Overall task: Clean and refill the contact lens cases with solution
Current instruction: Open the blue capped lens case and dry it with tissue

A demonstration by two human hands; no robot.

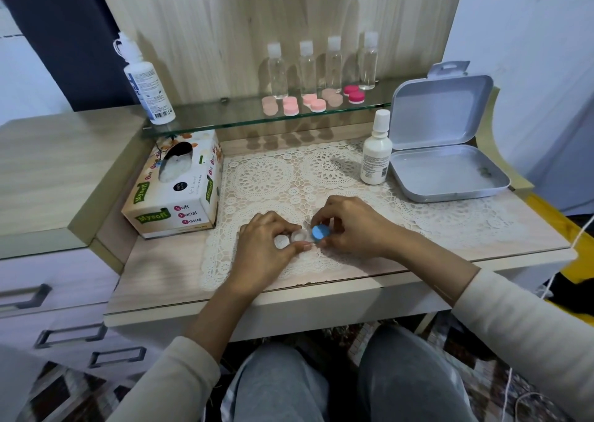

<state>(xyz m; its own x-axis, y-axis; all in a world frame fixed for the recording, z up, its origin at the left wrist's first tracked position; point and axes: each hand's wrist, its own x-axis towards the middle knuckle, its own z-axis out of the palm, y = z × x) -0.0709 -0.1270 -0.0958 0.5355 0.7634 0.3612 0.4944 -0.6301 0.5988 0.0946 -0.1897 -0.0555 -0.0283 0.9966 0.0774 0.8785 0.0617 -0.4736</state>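
On the lace doily (266,177) at the front of the dressing table, the left hand (263,248) is curled down over a clear contact lens case (297,236), fingers pinning it with its white cap (282,241) showing between them. The right hand (350,225) pinches the blue cap (319,232) between thumb and fingertips, tilted at the case's right well; whether it is coming off or going on I cannot tell. To do this well, the left hand should keep the case flat and steady while the right turns the cap squarely, without cross-threading. The solution bottle (376,154) stands capped near the open grey box (446,167).
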